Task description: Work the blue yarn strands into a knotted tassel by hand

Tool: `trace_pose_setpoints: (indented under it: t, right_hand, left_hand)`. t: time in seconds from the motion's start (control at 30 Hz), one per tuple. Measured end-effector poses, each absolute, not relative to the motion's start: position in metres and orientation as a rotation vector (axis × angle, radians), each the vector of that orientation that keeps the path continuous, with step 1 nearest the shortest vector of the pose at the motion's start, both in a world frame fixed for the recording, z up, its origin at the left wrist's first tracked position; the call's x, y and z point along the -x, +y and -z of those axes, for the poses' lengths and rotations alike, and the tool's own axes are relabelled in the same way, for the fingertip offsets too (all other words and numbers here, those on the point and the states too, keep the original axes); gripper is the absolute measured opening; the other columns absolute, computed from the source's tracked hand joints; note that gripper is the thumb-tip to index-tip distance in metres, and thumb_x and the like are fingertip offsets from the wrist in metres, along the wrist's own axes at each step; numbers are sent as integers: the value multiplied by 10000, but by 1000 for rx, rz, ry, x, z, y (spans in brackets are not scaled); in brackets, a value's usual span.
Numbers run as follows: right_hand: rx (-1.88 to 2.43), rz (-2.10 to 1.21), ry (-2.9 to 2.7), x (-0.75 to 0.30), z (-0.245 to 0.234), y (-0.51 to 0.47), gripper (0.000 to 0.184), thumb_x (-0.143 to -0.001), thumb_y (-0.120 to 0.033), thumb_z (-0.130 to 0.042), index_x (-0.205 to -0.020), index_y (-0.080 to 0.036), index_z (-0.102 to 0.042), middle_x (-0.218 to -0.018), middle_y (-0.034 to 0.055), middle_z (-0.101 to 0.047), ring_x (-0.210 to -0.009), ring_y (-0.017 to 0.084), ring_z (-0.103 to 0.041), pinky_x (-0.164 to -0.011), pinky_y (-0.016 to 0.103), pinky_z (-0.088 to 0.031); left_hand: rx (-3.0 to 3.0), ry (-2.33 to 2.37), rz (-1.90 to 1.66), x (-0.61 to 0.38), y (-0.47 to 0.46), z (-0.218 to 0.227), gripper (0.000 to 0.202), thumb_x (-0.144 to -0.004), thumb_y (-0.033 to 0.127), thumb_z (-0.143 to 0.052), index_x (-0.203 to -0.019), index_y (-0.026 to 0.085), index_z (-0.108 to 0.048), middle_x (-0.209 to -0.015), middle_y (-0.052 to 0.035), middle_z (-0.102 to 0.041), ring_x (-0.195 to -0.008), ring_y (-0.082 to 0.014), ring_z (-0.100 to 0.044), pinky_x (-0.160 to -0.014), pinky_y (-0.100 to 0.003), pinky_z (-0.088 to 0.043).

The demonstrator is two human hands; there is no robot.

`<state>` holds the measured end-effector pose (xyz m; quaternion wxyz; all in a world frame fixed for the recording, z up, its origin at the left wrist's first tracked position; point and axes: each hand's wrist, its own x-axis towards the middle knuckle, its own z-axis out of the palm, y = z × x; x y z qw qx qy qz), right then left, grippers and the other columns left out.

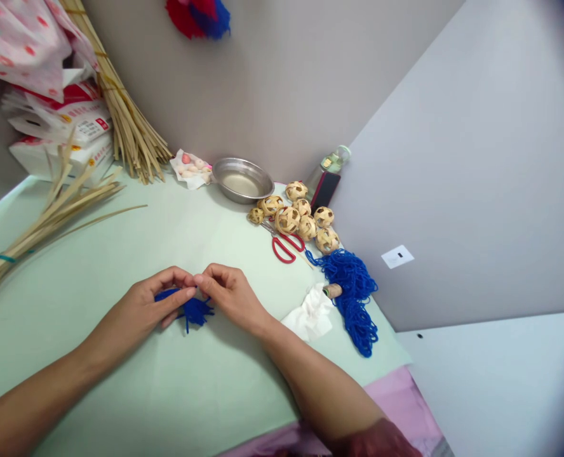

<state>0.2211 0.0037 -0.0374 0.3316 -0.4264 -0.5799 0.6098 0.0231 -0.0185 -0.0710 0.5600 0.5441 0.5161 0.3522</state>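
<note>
A small bundle of blue yarn (196, 311), its cut ends fanned out like a tassel, is pinched in my left hand (162, 297) above the table. My right hand (227, 295) meets it at the fingertips, thumb and index finger pressed together beside the bundle; whatever thin thing they pinch is too small to make out. To the right lies a loose skein of blue yarn (351, 279), with a thread spool (332, 291) against it and a crumpled white tissue (310, 314) alongside.
Red-handled scissors (283, 250) lie by several woven strip balls (288, 220). Behind them are a metal bowl (244, 179), a phone (326, 190) and a bottle (332, 162) near the wall. Bundles of flat strips (29, 238) and tissue packs (67, 155) occupy the left.
</note>
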Motion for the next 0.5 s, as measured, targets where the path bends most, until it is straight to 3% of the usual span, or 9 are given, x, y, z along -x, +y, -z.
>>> trace_pose_setpoints:
  t: [0.23, 0.5]
  right_hand:
    - [1062, -1703, -1289, -220, 39, 7, 505, -697, -577, -982, -829, -189, -686, -756, -21, -649, -707, 131, -563, -702, 285, -468]
    - [1013, -1683, -1209, -216, 39, 5, 449, -650, -427, -1027, -875, -199, -712, -802, -26, -685, -735, 127, -615, -725, 275, -510]
  left_hand:
    - [-1194, 1150, -898, -23, -19, 64, 403, -933, 678, -721, -937, 274, -722, -594, 87, -514, -510, -132, -393, -548, -289, -307]
    - [-1273, 1238, -860, -21, -16, 71, 421, -908, 681, -726, -901, 260, -733, -512, 80, -492, -504, -155, -411, -543, -291, -318]
